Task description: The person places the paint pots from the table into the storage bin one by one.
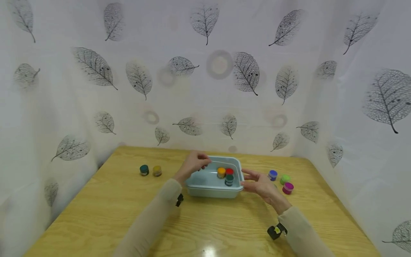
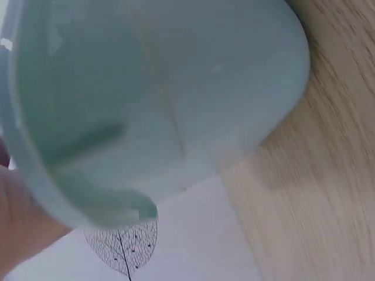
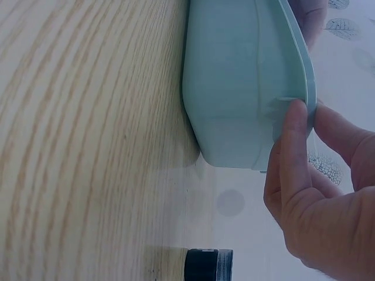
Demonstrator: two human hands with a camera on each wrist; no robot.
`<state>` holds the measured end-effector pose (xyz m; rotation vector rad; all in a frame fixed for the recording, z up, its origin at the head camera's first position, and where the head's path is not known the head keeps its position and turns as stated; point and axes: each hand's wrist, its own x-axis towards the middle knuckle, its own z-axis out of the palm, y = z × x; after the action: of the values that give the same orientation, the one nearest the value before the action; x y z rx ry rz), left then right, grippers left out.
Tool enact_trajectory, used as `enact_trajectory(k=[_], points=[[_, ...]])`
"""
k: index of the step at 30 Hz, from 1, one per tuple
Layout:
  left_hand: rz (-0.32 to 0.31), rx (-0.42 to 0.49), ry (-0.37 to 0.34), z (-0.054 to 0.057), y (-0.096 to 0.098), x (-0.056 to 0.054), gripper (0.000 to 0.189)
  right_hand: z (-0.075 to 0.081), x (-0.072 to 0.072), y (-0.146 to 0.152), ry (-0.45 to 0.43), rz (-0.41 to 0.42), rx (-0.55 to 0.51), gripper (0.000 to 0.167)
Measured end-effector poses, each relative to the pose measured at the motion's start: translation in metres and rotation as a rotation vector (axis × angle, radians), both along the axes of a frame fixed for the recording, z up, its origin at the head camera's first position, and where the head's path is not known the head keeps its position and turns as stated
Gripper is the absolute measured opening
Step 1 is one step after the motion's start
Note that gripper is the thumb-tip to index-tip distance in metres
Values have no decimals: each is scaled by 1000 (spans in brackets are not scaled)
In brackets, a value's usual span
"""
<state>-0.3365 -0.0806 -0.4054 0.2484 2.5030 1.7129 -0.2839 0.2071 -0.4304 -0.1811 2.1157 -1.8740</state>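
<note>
A pale blue-green plastic bin [image 1: 208, 192] stands on the table, with an orange-lidded jar [image 1: 221, 173], a red-lidded jar [image 1: 229, 171] and a dark green jar [image 1: 229, 180] grouped inside at its right. My left hand [image 1: 194, 164] reaches over the bin's left side and grips its rim with curled fingers; the left wrist view shows only part of this hand, beside the rim. At the right end, my right hand [image 1: 263, 187] pinches the rim, thumb above and fingers below, plainest in the right wrist view.
Left of the bin stand a dark teal jar [image 1: 144, 170] and a yellow jar [image 1: 157, 171]. Right of it are a blue jar [image 1: 272, 175], a green jar [image 1: 285, 179] and a magenta jar [image 1: 288, 188]. A leaf-print curtain [image 1: 199, 96] surrounds the wooden table [image 1: 205, 221].
</note>
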Motion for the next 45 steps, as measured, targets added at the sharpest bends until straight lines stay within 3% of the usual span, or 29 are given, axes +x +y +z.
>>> enact_trajectory(k=[9, 20, 32, 38, 45], points=[[58, -6, 53, -2, -21, -4, 14, 1, 0, 1, -8, -8, 1, 69], [124, 38, 78, -9, -49, 5, 18, 0, -1, 0, -18, -7, -1, 68], [132, 79, 58, -21, -88, 10, 26, -1, -3, 1, -18, -20, -2, 68], [130, 44, 25, -26, -114, 12, 28, -2, -2, 1, -15, -15, -4, 68], [211, 42, -27, -26, -138, 15, 31, -1, -2, 1, -15, -18, -6, 68]])
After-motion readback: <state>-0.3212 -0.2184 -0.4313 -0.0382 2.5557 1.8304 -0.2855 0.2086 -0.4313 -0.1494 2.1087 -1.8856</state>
